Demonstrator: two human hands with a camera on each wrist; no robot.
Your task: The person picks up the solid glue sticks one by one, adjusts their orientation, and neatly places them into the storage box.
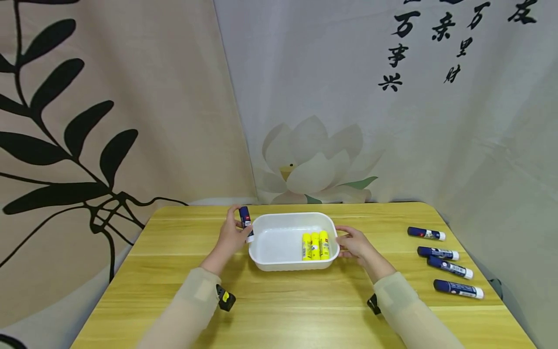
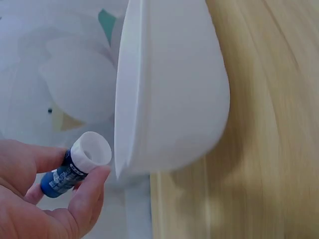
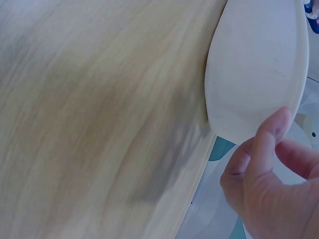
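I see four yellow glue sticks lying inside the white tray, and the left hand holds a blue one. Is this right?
Not quite: the head view shows three yellow glue sticks in the white tray, not four. The left hand does hold a blue glue stick.

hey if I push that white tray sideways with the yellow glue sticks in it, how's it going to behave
The white tray looks thin-walled and probably light, so it should slide easily on the smooth wooden table. The three yellow glue sticks lie loose on their sides and may roll or shift. Its rim might flex under a fingertip.
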